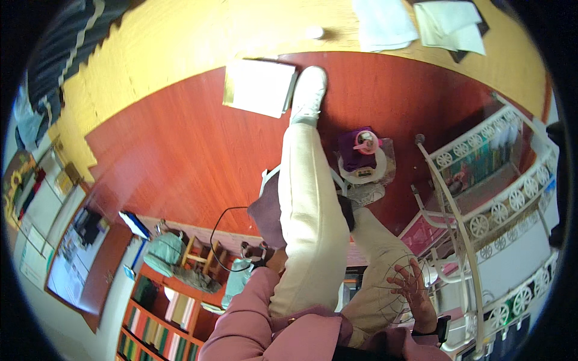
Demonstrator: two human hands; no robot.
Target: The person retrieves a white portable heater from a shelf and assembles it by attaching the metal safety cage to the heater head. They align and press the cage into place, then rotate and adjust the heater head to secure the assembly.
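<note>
My left leg in cream trousers stretches forward, its white shoe point(310, 90) beside an open book or folder point(259, 87) with white pages. My left hand point(277, 260), below a dark wristband, lies against the outer side of that thigh; its fingers are hidden. Over my bent right leg is my right hand point(412, 287), its fingers spread among thin dark wire loops point(385, 295). Whether the fingers touch the wire I cannot tell. Under my left leg shows a dark purple seat point(265, 207). A black cord point(217, 231) curves out from beside it.
Right of my leg, a pink mug point(366, 142) stands by a purple cloth point(352, 153) and white plate point(376, 171). A white metal rack point(454, 210) fills the right side. A bookshelf point(159, 325) stands lower left. Folded cloths point(385, 27) lie on the yellow wooden surface point(198, 36) ahead.
</note>
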